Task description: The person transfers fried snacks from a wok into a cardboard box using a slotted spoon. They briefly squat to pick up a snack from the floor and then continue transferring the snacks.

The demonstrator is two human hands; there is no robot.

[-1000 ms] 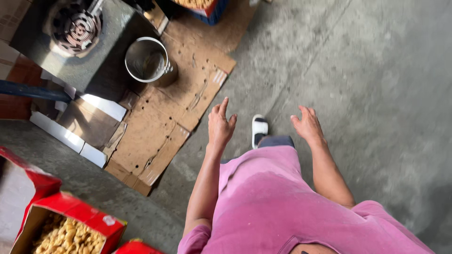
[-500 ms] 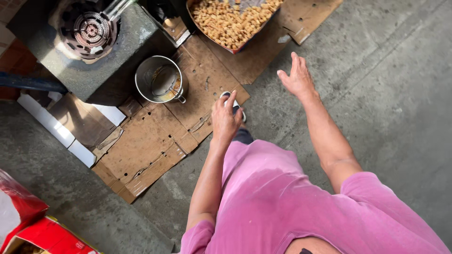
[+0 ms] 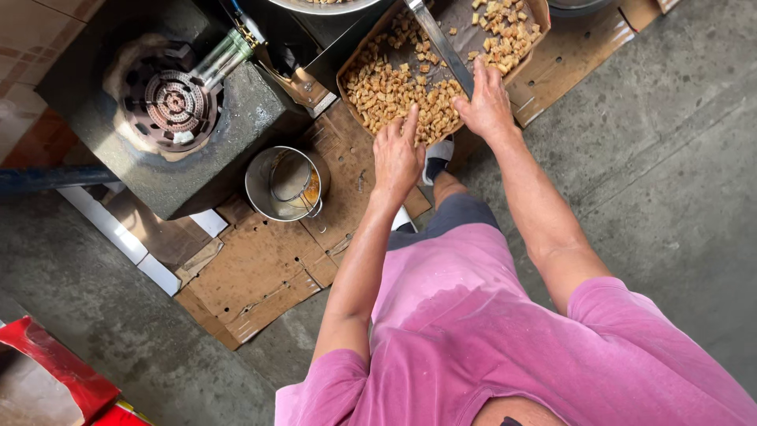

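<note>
A brown tray (image 3: 353, 69) of small golden fried cubes (image 3: 394, 95) lies on the floor ahead of me. My left hand (image 3: 397, 156) hovers at the tray's near edge, fingers apart, index finger stretched over the cubes, holding nothing. My right hand (image 3: 487, 102) lies over the near end of a long flat metal handle (image 3: 441, 43) that slants across the tray. Whether its fingers close around the handle is hidden. Both bare forearms reach out from my pink shirt (image 3: 489, 347).
A round gas burner (image 3: 169, 102) sits in a dark block at the left. A metal pot (image 3: 260, 193) with a wire strainer inside stands on flattened cardboard (image 3: 260, 272). My sandalled foot (image 3: 438, 154) is by the tray. A red box (image 3: 47, 367) is at the lower left.
The view has swung toward the tray, now close in front. Both hands have reached forward; the right has come down onto the metal handle and the left to the tray's edge.
</note>
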